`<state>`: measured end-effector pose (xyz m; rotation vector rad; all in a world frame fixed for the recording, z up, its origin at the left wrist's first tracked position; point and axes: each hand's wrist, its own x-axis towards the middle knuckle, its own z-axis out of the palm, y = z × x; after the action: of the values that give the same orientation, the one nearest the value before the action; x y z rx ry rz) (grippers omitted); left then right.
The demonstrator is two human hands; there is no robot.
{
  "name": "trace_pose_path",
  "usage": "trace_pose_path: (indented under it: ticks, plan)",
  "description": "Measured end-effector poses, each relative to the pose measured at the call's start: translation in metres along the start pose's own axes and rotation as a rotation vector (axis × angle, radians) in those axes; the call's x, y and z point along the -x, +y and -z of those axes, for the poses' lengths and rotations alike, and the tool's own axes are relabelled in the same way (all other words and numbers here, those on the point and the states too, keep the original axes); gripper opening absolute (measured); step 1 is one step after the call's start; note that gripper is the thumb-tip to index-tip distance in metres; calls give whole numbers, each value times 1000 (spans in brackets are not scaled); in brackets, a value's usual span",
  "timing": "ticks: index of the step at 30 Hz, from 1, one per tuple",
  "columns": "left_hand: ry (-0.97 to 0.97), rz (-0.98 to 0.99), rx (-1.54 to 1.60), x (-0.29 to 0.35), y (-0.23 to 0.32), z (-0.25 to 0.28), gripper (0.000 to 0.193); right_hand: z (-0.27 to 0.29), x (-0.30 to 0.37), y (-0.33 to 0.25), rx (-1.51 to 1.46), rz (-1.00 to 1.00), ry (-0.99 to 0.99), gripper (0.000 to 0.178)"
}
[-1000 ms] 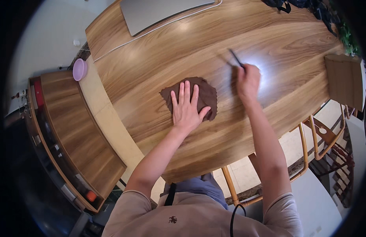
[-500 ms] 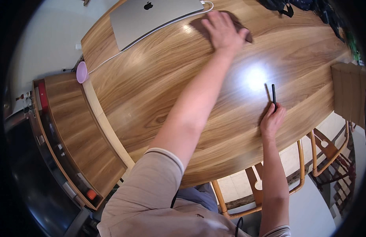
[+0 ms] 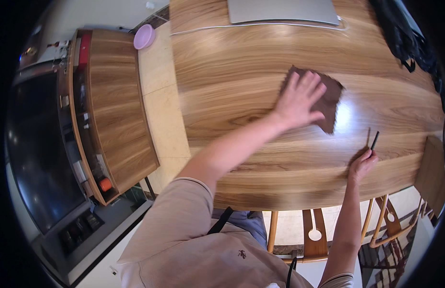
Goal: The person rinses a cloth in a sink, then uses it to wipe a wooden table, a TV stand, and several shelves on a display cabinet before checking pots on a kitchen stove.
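Note:
My left hand [image 3: 299,103] lies on a dark brown cloth [image 3: 330,103] with jagged edges, its fingers spread and stretched out. Beneath the palm part of the cloth is hidden; the wooden tabletop [image 3: 232,144] supports it. Further right, near the table's front right side, my right hand [image 3: 362,165] is closed around the lower end of a slim black pen-like stick [image 3: 374,140], which points up and away from me. A bright patch of light [image 3: 344,117] shines on the wood between the cloth and the stick.
A silver laptop [image 3: 282,10] with a white cable [image 3: 261,24] sits at the far edge. Dark bags [image 3: 400,36] are at the far right, a cardboard box [image 3: 431,168] at the right. Wooden chairs [image 3: 316,235] stand in front; a purple bin [image 3: 144,36] stands left.
My left hand and the cloth have come nearer to me across the table. The right hand still holds the stick. The whole view has shifted and turned.

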<state>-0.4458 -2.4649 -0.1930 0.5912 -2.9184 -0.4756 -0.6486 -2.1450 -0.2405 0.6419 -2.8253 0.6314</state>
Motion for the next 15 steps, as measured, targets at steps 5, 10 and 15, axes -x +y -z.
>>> trace_pose_path:
  ticks: [5,10,15]
  plan:
    - [116,309,-247,71,-210,69,90,-1,-7,16,14,36,17,37]
    - [207,498,-289,140,-279,80,90,2,-16,-8,98,-33,-8,38]
    - [149,453,-298,208,-195,71,86,20,-7,-39,136,-111,-192,38]
